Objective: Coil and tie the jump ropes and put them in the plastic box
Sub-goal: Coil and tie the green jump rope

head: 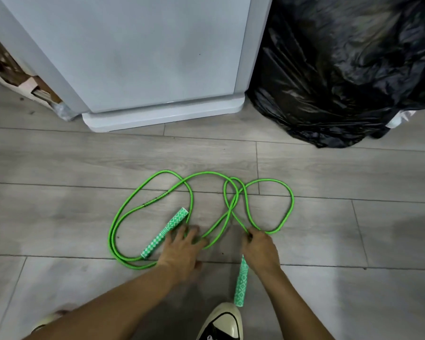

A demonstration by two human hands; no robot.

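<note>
Here, low over a grey plank floor [59,207], a person begins gathering a green jump rope [111,234] that lies sprawled in several loose, crossing loops. The coiling is judged barely started: no neat coil has formed, nothing is tied, and the plastic box meant to receive the rope is nowhere in view.

The left hand [182,250] is spread wide, fingers splayed and reaching down onto the cord just beside the first handle [168,230], a green-and-white patterned grip lying at a slant on the floor. Whether those fingertips press the cord or only touch it cannot be told. The right hand [259,249] is curled round the cord where two strands meet, just above the second handle [241,283], which points back toward the person's black-and-white shoe [222,320].

Only this one rope can be seen, though the task speaks of several. Still to come, by the look of things: drawing the loops together into a bundle, tying it off, and finding the box.

Behind the rope stands a pale appliance [145,57] on a rounded base, with a bulging black plastic bag [341,69] beside it, both well apart from the hands.
</note>
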